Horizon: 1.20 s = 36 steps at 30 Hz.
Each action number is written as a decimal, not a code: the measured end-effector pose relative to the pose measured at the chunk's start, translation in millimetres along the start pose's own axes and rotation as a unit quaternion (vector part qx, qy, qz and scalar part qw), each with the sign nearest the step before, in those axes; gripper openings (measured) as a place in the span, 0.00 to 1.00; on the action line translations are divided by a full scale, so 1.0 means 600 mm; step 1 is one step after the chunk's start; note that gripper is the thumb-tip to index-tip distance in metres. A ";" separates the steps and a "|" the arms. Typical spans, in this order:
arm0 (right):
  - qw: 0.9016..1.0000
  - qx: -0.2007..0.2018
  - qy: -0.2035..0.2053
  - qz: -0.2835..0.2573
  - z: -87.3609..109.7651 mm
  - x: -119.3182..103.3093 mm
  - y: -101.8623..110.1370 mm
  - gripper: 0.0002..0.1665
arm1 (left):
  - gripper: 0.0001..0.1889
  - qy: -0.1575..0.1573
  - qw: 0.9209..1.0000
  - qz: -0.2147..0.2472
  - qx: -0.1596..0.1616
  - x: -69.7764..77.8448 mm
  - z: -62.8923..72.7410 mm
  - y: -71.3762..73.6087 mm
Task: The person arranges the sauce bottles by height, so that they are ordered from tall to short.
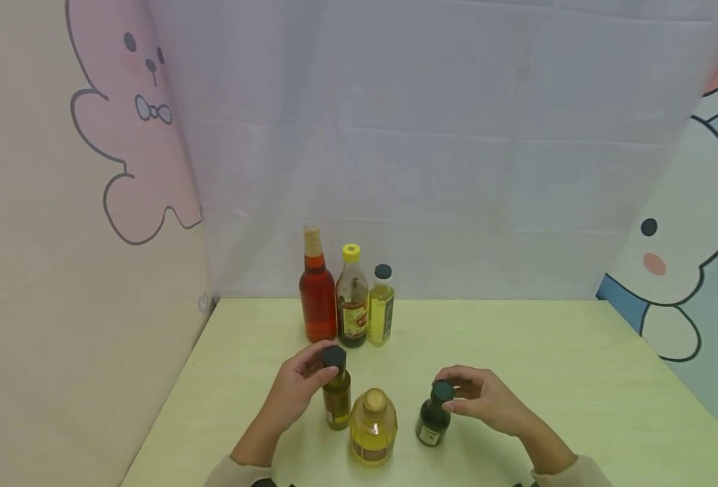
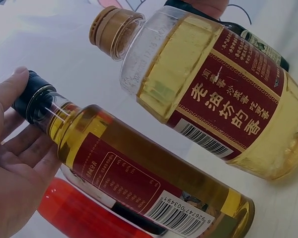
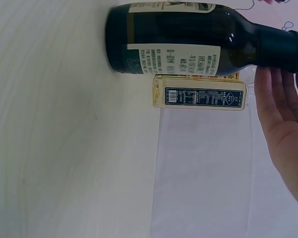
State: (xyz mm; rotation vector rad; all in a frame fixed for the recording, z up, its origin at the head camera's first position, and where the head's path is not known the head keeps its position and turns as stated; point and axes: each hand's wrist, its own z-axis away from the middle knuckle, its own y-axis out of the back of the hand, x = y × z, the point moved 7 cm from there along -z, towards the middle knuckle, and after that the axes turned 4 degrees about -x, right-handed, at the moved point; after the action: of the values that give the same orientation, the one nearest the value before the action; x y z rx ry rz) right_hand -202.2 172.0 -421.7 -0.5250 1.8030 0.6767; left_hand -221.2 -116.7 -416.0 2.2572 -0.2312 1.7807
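Observation:
My left hand (image 1: 298, 385) pinches the black-capped neck of a slim oil bottle (image 1: 337, 402), thumb on one side and fingers behind. In the left wrist view that oil bottle (image 2: 154, 173) shows a dark red label with a barcode. My right hand (image 1: 486, 402) holds a small dark green bottle (image 1: 433, 423) by its neck, and the bottle leans slightly. Its pale printed label faces the right wrist camera on the dark bottle (image 3: 184, 42). Between the hands stands a wider bottle of yellow oil (image 1: 373, 429) with a gold cap, touched by neither hand.
Behind the hands, a red bottle (image 1: 319, 304), a yellow-capped dark sauce bottle (image 1: 352, 318) and a square green-capped oil bottle (image 1: 381, 311) stand in a row on the pale table (image 1: 517, 352). A white curtain (image 1: 432, 169) hangs at the table's back edge.

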 end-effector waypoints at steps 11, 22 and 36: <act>1.000 0.000 -0.012 -0.003 0.003 0.005 0.005 0.17 | 0.21 -0.008 1.000 0.014 -0.005 0.003 -0.007 0.000; 1.000 0.000 -0.018 0.001 0.002 0.006 0.004 0.17 | 0.19 -0.012 1.000 0.009 -0.002 0.012 -0.008 0.002; 1.000 0.006 -0.023 0.005 0.004 0.008 0.005 0.18 | 0.20 0.018 1.000 -0.001 -0.006 0.026 -0.024 -0.001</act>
State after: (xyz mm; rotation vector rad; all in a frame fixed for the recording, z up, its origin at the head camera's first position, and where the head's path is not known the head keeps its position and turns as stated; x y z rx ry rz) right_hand -203.8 175.7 -426.4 -0.4899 1.7672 0.6800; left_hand -230.5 -111.1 -397.7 2.2141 -0.2314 1.8115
